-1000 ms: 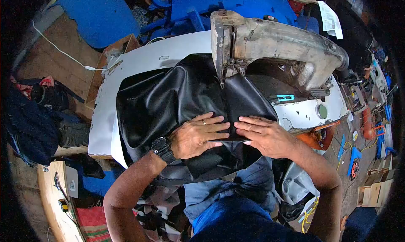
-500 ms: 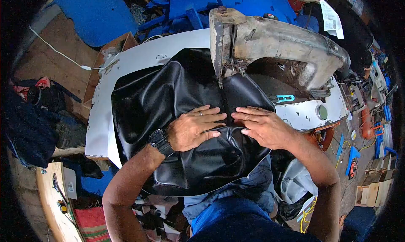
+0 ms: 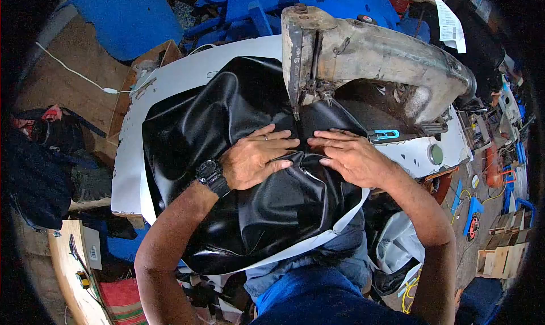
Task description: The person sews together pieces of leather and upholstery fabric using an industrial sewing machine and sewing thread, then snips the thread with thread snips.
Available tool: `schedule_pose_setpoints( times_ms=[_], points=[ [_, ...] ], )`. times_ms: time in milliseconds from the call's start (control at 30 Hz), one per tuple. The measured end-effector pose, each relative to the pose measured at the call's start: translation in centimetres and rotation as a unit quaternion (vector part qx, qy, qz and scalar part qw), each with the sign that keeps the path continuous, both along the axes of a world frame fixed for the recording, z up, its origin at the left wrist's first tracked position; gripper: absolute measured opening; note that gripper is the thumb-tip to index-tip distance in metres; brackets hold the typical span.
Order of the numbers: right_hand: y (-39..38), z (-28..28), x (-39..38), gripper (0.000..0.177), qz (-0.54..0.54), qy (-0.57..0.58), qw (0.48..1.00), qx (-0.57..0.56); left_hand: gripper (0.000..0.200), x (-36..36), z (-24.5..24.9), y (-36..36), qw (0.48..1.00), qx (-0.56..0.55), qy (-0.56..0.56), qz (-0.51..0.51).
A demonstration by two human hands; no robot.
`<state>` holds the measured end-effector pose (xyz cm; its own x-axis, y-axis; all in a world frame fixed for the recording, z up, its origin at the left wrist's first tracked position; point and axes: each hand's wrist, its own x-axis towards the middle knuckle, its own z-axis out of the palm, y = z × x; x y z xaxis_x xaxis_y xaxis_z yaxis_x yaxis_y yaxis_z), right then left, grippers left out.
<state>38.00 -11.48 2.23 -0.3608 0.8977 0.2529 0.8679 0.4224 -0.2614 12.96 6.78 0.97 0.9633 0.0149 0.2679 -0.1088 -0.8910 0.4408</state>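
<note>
Black, shiny sheet material [image 3: 193,121] lies in folds over the white table [image 3: 128,172] and hangs toward the person's lap, its pale underside showing along the lower edge. A worn sewing machine [image 3: 386,53] stands over it, with the needle area just beyond my fingertips. My left hand [image 3: 258,157], with a ring and a black watch at the wrist, rests flat on the material left of a seam line, fingers extended. On the right of that line, my right hand [image 3: 352,155] presses flat too, fingers extended. A raised fold lies between the two thumbs.
A light blue cutter [image 3: 385,134] and a round green-topped object [image 3: 435,154] lie right of the material. Blue sheets [image 3: 125,19] are at the back. Dark cloth [image 3: 34,172] is at the left, and wooden pieces [image 3: 502,251] are at the lower right.
Both hands and the material under them have moved slightly forward, toward the machine. More of the pale underside shows along the lower right edge.
</note>
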Motion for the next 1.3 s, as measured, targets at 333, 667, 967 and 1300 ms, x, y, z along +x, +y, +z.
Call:
schedule_pose_setpoints(
  times_ms=[333, 667, 967, 1300],
  points=[
    [2.4, -0.3, 1.3, 0.024, -0.015, 0.013, 0.999, -0.027, 0.046, 1.2, -0.2, 2.4, 0.998, 0.049, 0.026, 0.012],
    [4.1, -1.2, 2.0, 0.02, -0.027, 0.018, 0.999, 0.016, 0.046, 2.0, 0.3, 3.9, 0.998, 0.057, 0.027, 0.033],
    [-4.1, 2.8, -0.3, 0.041, -0.089, 0.173, 0.979, 0.063, 0.047, -2.5, 3.3, -2.7, 0.976, 0.072, -0.114, 0.173],
    [-8.1, 1.7, -3.0, 0.064, -0.054, -0.06, 0.995, 0.053, 0.042, -3.9, 1.6, -12.1, 0.963, 0.22, -0.025, 0.154]
  ],
)
